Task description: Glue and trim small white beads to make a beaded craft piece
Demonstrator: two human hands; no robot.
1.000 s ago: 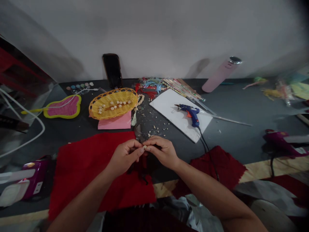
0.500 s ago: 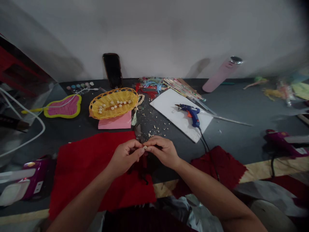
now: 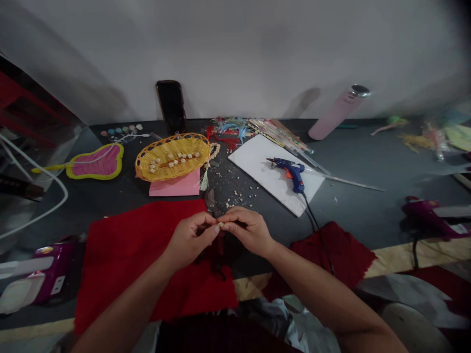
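A tiny cream-coloured piece (image 3: 221, 224) shows between the fingertips of both hands; its exact kind is too small to make out. My left hand (image 3: 195, 237) pinches it from the left with thumb and forefinger. From the other side, my right hand (image 3: 248, 228) grips it the same way, its fingers curled. Beneath the hands lies a tool, partly hidden, with a dark metal head (image 3: 210, 197) and a reddish handle, on the edge of a red cloth (image 3: 128, 245). Small cream bits (image 3: 239, 198) are scattered on the dark table just beyond.
A yellow wicker basket (image 3: 142, 158) holding small cream pieces stands on a pink pad (image 3: 174, 188). A blue glue gun (image 3: 294, 174) rests on a white board (image 3: 250, 154), its cord running toward me. Behind are a phone (image 3: 171, 105) and a pink bottle (image 3: 336, 113).
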